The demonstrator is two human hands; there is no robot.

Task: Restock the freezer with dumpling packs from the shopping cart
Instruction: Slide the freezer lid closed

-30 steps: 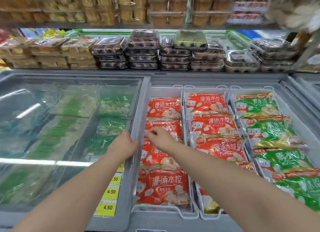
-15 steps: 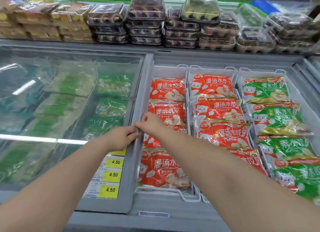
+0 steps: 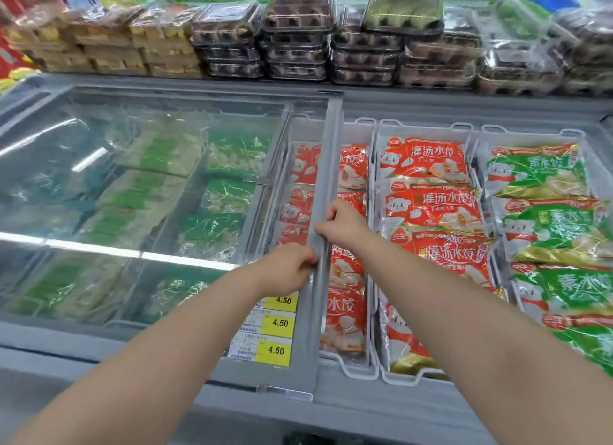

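Over the leftmost basket of red dumpling packs, left hand and right hand clasp the sliding lid rail; probably closing, which calls for an even rightward pull.

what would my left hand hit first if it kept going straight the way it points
The left hand grips the grey lid frame, so that bar comes first; beyond it probably the red dumpling packs, though depth is unclear.

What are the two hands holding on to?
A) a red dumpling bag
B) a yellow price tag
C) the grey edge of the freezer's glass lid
C: the left hand and the right hand both curl their fingers round the grey lid edge.
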